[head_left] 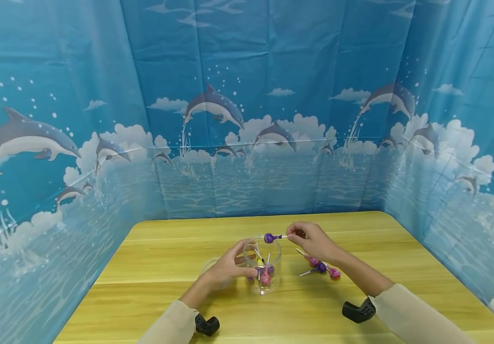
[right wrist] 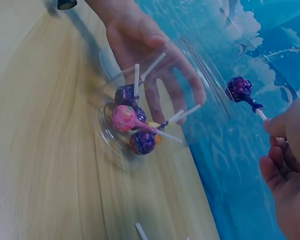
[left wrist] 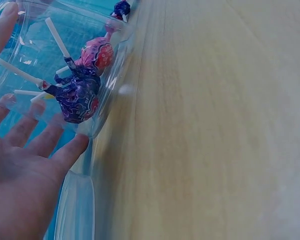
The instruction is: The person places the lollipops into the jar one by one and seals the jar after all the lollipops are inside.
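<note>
Left hand (head_left: 227, 268) curves wide around the jar (head_left: 274, 259) at 9 o'clock, presumably steadying it; right hand (head_left: 310, 240), fingers curled, pinches a lollipop (head_left: 270, 238) stick-end, presumably leaving its head unobstructed.

the jar (head_left: 277, 266) looks like clear plastic, smooth and glossy, with bright streaks of reflected light along its wall. the lid (left wrist: 76, 210) seems to be similar see-through plastic, smooth and shiny. the raised lollipop (right wrist: 239, 89) has a crinkled, glossy film wrapper, twisted at the neck; the jarred lollipops (left wrist: 79, 102) and the loose lollipops (head_left: 334, 273) share that shiny finish. the white sticks (left wrist: 57, 37) look smooth and matt, paper or plastic, hard to tell which. the tabletop (head_left: 152, 258) shows smooth wood grain. the backdrop (head_left: 273, 191) is a creased, faintly glossy printed sheet. the sleeves (head_left: 414, 313) are matt cloth, the brackets (head_left: 207, 326) black plastic.
</note>
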A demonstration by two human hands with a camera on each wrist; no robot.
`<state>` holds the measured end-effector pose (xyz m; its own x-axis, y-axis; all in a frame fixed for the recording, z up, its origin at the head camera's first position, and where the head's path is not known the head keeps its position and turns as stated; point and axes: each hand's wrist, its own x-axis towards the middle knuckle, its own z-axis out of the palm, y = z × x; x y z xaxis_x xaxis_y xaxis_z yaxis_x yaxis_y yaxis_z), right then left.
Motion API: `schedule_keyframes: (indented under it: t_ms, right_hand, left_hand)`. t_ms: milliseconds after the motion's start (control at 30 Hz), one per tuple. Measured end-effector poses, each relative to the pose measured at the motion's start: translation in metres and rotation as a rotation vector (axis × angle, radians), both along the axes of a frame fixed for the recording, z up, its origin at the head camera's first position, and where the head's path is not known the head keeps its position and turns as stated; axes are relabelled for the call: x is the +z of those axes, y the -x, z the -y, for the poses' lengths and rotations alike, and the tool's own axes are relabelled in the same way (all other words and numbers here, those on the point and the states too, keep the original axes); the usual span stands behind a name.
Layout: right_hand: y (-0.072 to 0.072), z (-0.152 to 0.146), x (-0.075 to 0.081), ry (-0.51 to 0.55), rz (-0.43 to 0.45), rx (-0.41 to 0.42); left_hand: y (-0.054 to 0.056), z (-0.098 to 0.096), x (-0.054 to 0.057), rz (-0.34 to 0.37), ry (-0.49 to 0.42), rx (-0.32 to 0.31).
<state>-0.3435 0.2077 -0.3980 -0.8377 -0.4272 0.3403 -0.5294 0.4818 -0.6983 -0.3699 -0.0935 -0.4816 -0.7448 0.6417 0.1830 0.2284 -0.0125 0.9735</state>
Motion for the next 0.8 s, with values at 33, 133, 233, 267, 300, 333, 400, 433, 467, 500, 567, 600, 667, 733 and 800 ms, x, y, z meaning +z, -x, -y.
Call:
schedule_keyframes:
  t_ms: [33,133,233,267,300,333,400,433,467,500,567,600,667,733,800]
  right_hand:
    - [0.001,0.003,0.0,-0.007,-0.006,0.015]
    - [0.004,0.011,0.0,-0.048,-0.031,0.038]
    - [0.007,0.02,0.001,-0.095,-0.074,0.062]
    - [0.009,0.023,0.001,-0.116,-0.089,0.063]
    - [0.01,0.026,0.002,-0.136,-0.105,0.071]
    - [0.011,0.029,0.002,-0.159,-0.123,0.079]
    - [0.014,0.036,0.004,-0.208,-0.162,0.097]
    - [0.015,0.039,0.005,-0.232,-0.182,0.106]
    - [0.016,0.042,0.006,-0.258,-0.203,0.112]
    - [0.016,0.045,0.007,-0.28,-0.227,0.121]
    - [0.018,0.05,0.007,-0.32,-0.273,0.134]
    - [0.019,0.053,0.007,-0.341,-0.296,0.14]
    - [0.021,0.058,0.007,-0.38,-0.337,0.158]
    - [0.021,0.063,0.006,-0.411,-0.362,0.182]
    - [0.022,0.068,0.006,-0.433,-0.38,0.204]
  left_hand:
    - [0.0,0.0,0.0,-0.003,0.0,0.0]
    - [0.0,-0.001,0.0,-0.003,0.005,-0.004]
    - [0.0,-0.001,0.0,0.013,0.0,-0.007]
    - [0.0,0.0,0.0,0.019,-0.002,-0.01]
    - [0.0,0.0,0.0,0.02,-0.004,-0.009]
    - [0.0,0.0,0.0,0.019,-0.002,-0.008]
    - [0.001,0.001,0.0,0.008,0.007,-0.009]
    - [0.001,0.001,0.0,0.004,0.014,-0.008]
    - [0.001,0.001,0.0,-0.004,0.02,-0.007]
    - [0.001,0.001,0.0,-0.01,0.024,-0.004]
    - [0.001,0.001,0.0,-0.014,0.028,-0.002]
    - [0.0,0.001,0.0,-0.01,0.028,-0.002]
    - [0.0,0.001,0.0,-0.013,0.027,-0.006]
    - [0.0,0.001,0.0,-0.003,0.022,-0.01]
    - [0.0,0.001,0.0,0.009,0.014,-0.016]
